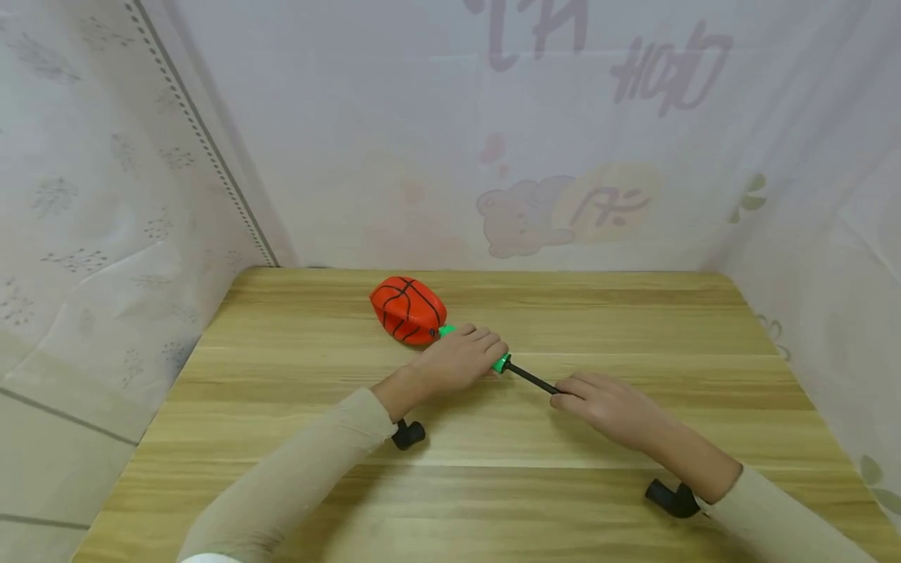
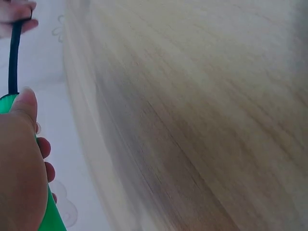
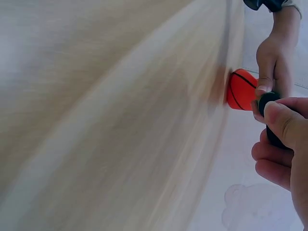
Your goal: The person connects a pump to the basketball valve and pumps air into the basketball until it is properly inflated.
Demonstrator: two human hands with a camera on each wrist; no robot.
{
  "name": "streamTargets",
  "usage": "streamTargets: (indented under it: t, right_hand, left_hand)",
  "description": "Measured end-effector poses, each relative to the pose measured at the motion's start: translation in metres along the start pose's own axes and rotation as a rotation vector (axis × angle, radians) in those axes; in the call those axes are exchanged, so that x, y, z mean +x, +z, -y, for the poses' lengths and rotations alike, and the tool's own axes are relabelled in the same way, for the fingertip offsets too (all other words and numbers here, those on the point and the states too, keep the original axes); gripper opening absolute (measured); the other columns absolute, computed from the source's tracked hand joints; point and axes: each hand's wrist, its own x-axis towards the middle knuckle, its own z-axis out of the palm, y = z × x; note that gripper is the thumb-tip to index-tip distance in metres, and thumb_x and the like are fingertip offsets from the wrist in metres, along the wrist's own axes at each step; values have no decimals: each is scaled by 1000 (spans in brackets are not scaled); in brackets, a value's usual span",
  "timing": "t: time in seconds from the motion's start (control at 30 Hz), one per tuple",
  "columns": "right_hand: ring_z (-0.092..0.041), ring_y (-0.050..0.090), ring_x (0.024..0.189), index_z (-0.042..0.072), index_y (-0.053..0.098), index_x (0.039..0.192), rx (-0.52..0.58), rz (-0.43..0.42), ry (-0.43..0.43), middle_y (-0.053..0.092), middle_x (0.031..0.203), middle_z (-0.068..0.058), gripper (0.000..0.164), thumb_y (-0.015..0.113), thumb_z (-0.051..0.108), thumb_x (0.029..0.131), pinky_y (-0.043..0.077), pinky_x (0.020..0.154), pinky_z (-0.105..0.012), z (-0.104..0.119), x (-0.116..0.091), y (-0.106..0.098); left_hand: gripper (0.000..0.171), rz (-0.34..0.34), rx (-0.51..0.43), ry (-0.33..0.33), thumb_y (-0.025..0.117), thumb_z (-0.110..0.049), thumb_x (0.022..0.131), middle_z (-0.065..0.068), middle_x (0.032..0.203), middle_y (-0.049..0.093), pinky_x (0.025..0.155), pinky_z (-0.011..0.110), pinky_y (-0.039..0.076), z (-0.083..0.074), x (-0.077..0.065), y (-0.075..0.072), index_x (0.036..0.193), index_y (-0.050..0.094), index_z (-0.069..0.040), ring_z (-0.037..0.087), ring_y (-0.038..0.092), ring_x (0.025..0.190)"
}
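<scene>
A hand pump with a green barrel [image 1: 501, 363] and a black rod [image 1: 533, 378] slants above the table. My left hand [image 1: 457, 361] grips the green barrel, its thumb along the rod end in the left wrist view. At the barrel's far end, touching it, is a red-orange ball [image 1: 407, 308] with black basketball lines, dented and partly deflated. How pump and ball join is mostly hidden. My right hand [image 1: 612, 410] holds the rod's outer end; the right wrist view shows thumb and fingers around a black handle [image 3: 274, 137]. A length of rod shows between the hands.
The wooden table [image 1: 535, 500] lies beneath both hands. Patterned cloth walls [image 1: 422, 156] stand behind it and at both sides. A black wrist mount [image 1: 408, 434] hangs under the left wrist, another mount [image 1: 672, 498] under the right.
</scene>
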Motion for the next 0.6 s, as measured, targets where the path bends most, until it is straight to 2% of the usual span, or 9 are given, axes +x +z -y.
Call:
streamTargets:
  t: [0.03,0.1,0.2,0.27,0.43,0.6]
  right_hand:
    - [-18,66,86,7,69,102,1,11,-3,68,100,-5,49,22,19,113,57,73,-28,-2,4,2]
    - [-17,66,85,7,69,102,10,32,-5,68,99,-5,34,37,13,111,57,73,-27,-6,12,6]
    - [-16,66,84,7,70,100,11,45,-4,69,98,-4,7,66,4,96,56,72,-26,-11,28,12]
    - [-16,66,84,8,71,100,2,52,1,70,98,-3,21,78,1,82,56,72,-25,-13,39,15]
    - [-14,66,84,9,71,100,-15,64,-19,70,98,-2,27,82,-1,79,55,72,-23,-15,53,22]
    - [-13,65,79,8,69,97,-15,52,-33,69,94,-2,28,85,0,76,54,68,-22,-12,45,23]
  left_hand:
    - [36,1,7,0,53,-40,106,0,121,61,101,34,43,0,0,0,127,56,-12,18,55,116]
    - [36,6,17,-6,53,-41,105,0,120,60,99,34,43,0,1,-1,126,55,-12,18,54,114]
    - [36,8,34,-20,54,-41,105,-1,118,59,98,34,43,2,1,-2,126,55,-12,17,54,112]
    - [34,10,36,-32,55,-40,105,-1,117,59,97,33,42,3,0,-3,125,55,-13,17,54,112]
    - [30,35,33,-19,53,-36,106,-1,119,58,98,34,43,0,-1,-4,126,55,-13,17,53,113]
    - [32,19,9,7,51,-38,107,-1,120,59,99,33,43,-4,-1,-2,126,55,-13,17,53,113]
